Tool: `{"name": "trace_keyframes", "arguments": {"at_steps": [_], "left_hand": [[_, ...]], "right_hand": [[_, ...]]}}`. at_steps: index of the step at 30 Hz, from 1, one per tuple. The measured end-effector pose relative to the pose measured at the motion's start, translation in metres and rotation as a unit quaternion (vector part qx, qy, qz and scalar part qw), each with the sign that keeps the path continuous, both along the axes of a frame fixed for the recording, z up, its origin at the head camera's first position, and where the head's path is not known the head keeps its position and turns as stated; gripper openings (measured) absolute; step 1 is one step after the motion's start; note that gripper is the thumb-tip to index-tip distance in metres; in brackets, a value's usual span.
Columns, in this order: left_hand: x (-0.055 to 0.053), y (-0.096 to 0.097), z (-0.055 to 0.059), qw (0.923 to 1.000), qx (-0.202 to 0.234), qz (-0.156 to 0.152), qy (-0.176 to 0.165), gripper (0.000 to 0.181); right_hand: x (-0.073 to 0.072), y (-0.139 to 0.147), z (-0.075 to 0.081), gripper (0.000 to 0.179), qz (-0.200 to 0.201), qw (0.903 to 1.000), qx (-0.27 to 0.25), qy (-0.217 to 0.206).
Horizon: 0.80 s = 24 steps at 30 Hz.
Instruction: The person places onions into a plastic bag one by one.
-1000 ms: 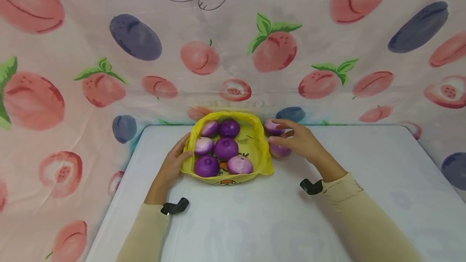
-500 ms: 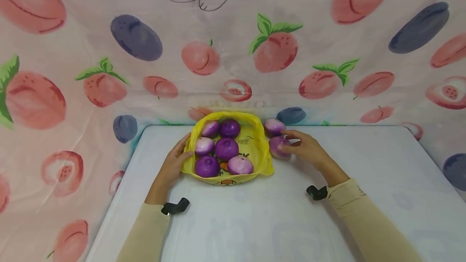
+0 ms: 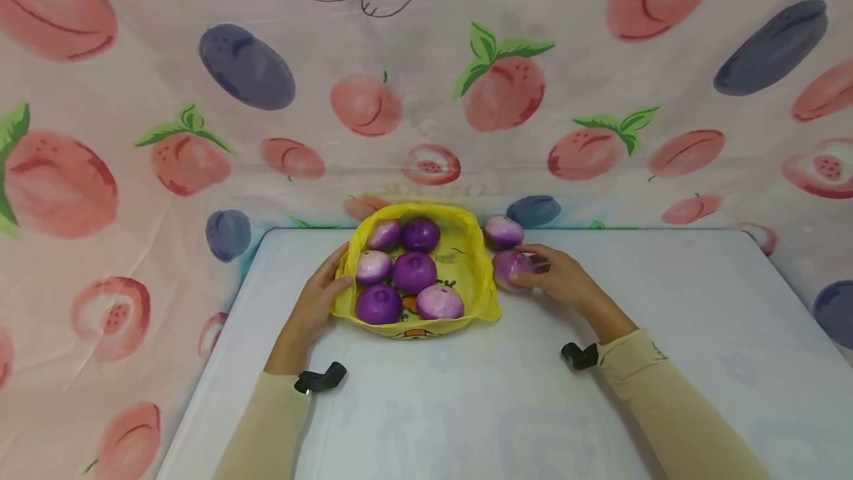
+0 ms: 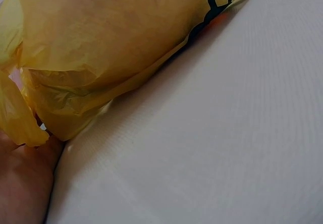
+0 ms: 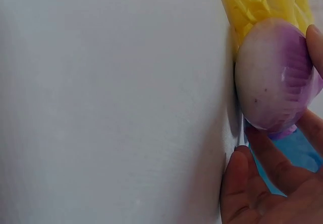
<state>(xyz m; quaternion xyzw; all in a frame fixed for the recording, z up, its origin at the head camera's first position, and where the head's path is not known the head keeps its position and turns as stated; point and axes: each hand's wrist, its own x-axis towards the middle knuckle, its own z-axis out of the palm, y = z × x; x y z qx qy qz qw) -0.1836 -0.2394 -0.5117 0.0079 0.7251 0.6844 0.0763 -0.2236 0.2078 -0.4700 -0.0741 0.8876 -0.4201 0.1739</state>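
Observation:
A yellow plastic bag point(image 3: 474, 261) lies on the table with its mouth spread wide. Several purple and whitish onions point(image 3: 415, 272) sit inside it, mostly toward its left. My left hand point(image 3: 318, 301) holds the bag's left side, the thumb over the rim and the fingers along the outside. To the right of the bag, my right hand point(image 3: 565, 276) grips a purple-and-white onion point(image 5: 272, 77) between thumb and fingers, low over the table. Just behind it another onion point(image 3: 503, 232) rests beside the bag. In the left wrist view, yellow plastic point(image 4: 116, 42) hides most of the left fingers.
The white table point(image 3: 426, 406) ends at the back against a hanging fruit-print cloth point(image 3: 426, 110). A black wrist mount sits on the left wrist point(image 3: 321, 378) and another on the right wrist point(image 3: 580, 355).
My right hand has come down from over the two onions outside the bag to the nearer one's right side, its thumb and fingers closing round it. The left hand stays put.

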Motion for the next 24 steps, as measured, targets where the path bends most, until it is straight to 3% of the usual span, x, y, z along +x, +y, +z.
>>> {"name": "trace_keyframes", "arguments": {"at_steps": [8,24], "left_hand": [[0.0002,-0.0015,-0.0016,0.9999,0.011,-0.006,0.003,0.063],[-0.0011,-0.0013,-0.0026,1.0,0.009,-0.001,0.001,0.062]], "right_hand": [[0.0007,-0.0033,-0.0018,0.076,-0.009,0.9999,0.013,0.006],[0.0081,-0.0015,0.0049,0.081,-0.024,0.9996,-0.013,0.005]]}}
